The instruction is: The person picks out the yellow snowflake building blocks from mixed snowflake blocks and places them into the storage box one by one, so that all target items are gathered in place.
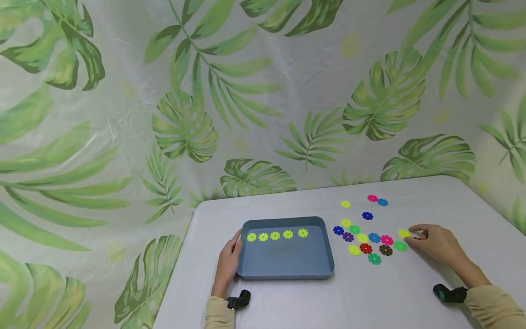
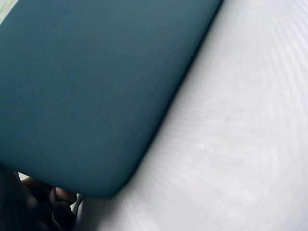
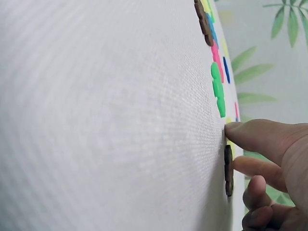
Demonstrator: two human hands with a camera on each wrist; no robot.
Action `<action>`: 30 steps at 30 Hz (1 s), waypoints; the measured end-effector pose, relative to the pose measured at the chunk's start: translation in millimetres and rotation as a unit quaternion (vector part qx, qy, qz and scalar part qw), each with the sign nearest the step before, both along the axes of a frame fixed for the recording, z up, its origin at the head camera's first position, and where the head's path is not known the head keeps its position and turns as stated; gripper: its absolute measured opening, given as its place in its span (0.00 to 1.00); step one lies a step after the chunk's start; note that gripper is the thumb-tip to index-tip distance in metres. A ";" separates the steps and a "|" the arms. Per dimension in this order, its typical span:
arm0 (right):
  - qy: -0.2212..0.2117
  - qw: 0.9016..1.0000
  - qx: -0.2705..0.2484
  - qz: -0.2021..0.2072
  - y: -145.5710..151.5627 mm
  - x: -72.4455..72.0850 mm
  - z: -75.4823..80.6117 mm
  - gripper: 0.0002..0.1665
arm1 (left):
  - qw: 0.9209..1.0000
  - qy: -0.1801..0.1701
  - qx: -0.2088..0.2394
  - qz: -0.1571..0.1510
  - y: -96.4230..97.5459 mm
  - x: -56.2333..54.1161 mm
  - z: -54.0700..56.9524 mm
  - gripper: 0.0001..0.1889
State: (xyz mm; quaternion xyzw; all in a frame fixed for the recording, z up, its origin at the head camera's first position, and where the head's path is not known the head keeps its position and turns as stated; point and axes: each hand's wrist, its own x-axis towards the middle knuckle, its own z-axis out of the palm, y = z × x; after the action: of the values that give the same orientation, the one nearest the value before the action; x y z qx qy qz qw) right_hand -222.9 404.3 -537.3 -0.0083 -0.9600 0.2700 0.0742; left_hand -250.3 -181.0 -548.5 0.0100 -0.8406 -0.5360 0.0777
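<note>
A blue-grey tray point(image 1: 283, 265) lies on the table with several yellow notched plastic discs point(image 1: 275, 236) in a row along its far part. At the tray's left side, my left hand point(image 1: 228, 261) holds the rim; the left wrist view shows mostly the tray's outer wall point(image 2: 101, 96), with the fingers dark at the lower corner. To the right, my right hand point(image 1: 439, 244) has thumb and forefinger at the edge of a yellow disc point(image 1: 404, 233), pinching it. A brown disc point(image 3: 228, 171) is near those fingers, mostly hidden in the head view.
Loose notched discs in several colours lie right of the tray, among them a green disc point(image 1: 400, 246), a pink disc point(image 1: 387, 240) and a red disc point(image 1: 366, 248). A white cloth point(image 1: 296, 304) covers the table. Behind hangs a leaf-patterned curtain point(image 1: 255, 114).
</note>
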 end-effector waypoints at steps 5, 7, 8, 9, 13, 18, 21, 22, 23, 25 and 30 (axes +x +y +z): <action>0.002 1.000 0.001 0.002 -1.2 -0.8 -0.7 0.30 | 1.000 -0.002 -0.001 -0.001 0.1 -0.5 0.1 0.22; 0.005 1.000 0.002 0.003 -1.7 -1.8 -0.7 0.28 | 1.000 -0.002 -0.001 -0.004 0.0 -0.2 0.6 0.22; 0.005 1.000 0.003 0.003 -1.6 -2.2 -0.4 0.28 | 1.000 -0.003 -0.001 -0.004 -0.2 -0.1 0.7 0.22; 0.006 1.000 0.004 0.003 -1.5 -2.7 -0.4 0.28 | 1.000 -0.003 -0.001 -0.006 -0.2 0.1 1.0 0.22; 0.004 1.000 0.010 0.002 -0.9 -5.2 -0.4 0.27 | 1.000 -0.004 -0.001 -0.005 -0.2 1.1 1.5 0.22; -0.002 1.000 0.012 -0.005 -0.7 -7.6 -0.2 0.26 | 1.000 -0.004 -0.001 -0.002 0.4 1.6 0.7 0.22; -0.006 1.000 0.009 -0.010 -0.7 -7.6 -0.4 0.25 | 1.000 -0.004 -0.001 0.000 0.4 1.2 0.0 0.22; -0.007 1.000 0.008 -0.012 -0.8 -7.5 -0.4 0.25 | 1.000 -0.004 0.000 0.001 0.3 1.0 -0.3 0.22; -0.007 1.000 0.008 -0.014 -0.8 -7.5 -0.6 0.25 | 1.000 -0.002 -0.003 0.002 0.2 0.8 -0.5 0.21; -0.008 1.000 0.009 -0.014 -1.0 -7.6 -0.8 0.25 | 1.000 -0.002 -0.005 0.002 -0.2 0.5 -0.9 0.22; -0.015 1.000 0.008 -0.015 -1.4 -8.1 0.9 0.26 | 1.000 -0.001 0.004 0.000 -0.7 0.2 -1.2 0.22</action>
State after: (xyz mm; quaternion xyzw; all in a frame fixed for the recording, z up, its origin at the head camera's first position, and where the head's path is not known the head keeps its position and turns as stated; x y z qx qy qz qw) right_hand -231.0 402.9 -536.4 -0.0265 -0.9628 0.2610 0.0645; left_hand -250.1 -181.7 -549.8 0.0107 -0.8385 -0.5393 0.0770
